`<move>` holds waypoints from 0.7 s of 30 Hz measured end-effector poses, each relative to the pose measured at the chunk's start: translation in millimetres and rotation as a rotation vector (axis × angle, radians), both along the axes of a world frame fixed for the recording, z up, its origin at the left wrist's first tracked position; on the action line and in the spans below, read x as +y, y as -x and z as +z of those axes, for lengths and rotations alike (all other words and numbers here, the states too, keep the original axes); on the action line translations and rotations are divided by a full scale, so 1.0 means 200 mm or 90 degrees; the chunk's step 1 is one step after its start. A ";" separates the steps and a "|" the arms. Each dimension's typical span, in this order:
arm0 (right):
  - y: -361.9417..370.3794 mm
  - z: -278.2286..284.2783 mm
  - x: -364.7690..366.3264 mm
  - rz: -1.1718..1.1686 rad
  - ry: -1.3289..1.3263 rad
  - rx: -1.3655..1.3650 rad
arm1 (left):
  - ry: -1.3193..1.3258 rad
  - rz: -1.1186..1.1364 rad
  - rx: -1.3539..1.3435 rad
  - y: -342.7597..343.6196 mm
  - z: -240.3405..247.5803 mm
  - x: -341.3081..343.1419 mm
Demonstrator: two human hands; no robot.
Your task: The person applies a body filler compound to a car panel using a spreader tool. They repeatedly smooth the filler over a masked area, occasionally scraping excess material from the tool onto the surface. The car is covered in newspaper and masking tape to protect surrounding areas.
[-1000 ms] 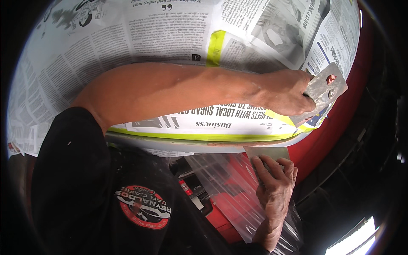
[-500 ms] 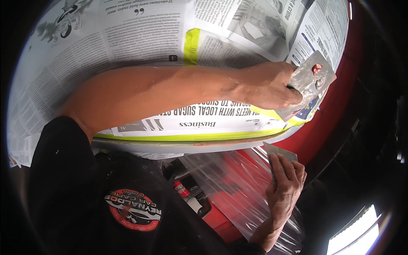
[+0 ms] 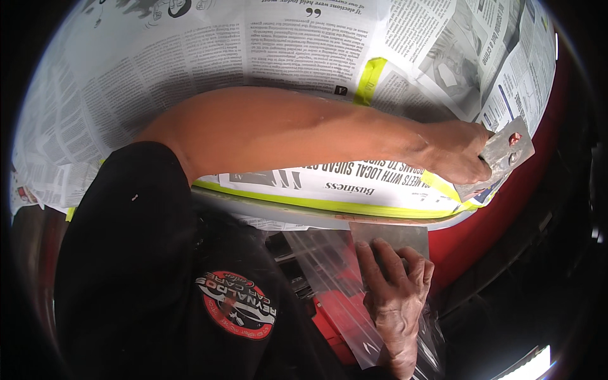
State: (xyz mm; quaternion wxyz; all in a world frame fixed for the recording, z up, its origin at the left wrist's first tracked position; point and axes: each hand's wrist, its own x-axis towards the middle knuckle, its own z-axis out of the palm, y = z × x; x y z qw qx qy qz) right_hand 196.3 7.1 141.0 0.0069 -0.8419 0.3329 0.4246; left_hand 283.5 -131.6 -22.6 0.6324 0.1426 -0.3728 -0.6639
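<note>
Nearest, the right hand (image 3: 396, 288) grips a flat metal plate (image 3: 389, 235) below the taped newspaper (image 3: 285, 50). Farther out, the left hand (image 3: 459, 152) is closed on a metal spreader (image 3: 503, 155), which has slid rightward along the masked edge toward the red panel (image 3: 500, 221), so spreading continues

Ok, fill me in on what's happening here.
A person in a black shirt leans over a red car body panel masked with newspaper and yellow-green masking tape. The left hand reaches across the paper and grips a flat metal spreader blade bearing a reddish smear, at the panel's edge. The right hand holds a second flat grey spreader lower down, over clear plastic sheeting.
</note>
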 end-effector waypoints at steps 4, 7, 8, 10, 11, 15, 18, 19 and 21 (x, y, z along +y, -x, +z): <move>0.04 -0.06 0.02 -0.002 -0.003 0.003 | -0.019 -0.012 -0.015 -0.02 0.00 0.02; 0.05 -0.09 0.04 -0.002 -0.004 -0.028 | -0.012 0.003 0.001 0.01 0.00 0.00; 0.05 -0.10 0.05 -0.003 -0.003 -0.041 | -0.008 0.004 0.002 0.00 0.00 0.00; 0.06 -0.11 0.06 0.004 0.002 -0.039 | -0.021 -0.007 -0.034 -0.01 0.01 0.01; 0.06 -0.11 0.06 0.009 0.004 -0.037 | -0.027 -0.012 -0.052 -0.03 0.01 0.01; 0.06 -0.14 0.09 0.019 0.001 -0.054 | -0.010 -0.076 -0.061 -0.06 0.02 0.01; 0.05 -0.15 0.09 0.022 0.000 -0.050 | 0.001 -0.067 -0.063 -0.03 0.00 -0.01; 0.06 -0.16 0.10 0.027 0.001 -0.049 | 0.007 -0.060 -0.056 -0.02 -0.01 -0.02; 0.08 -0.18 0.11 0.028 0.005 -0.054 | 0.004 -0.056 -0.040 -0.02 0.00 -0.01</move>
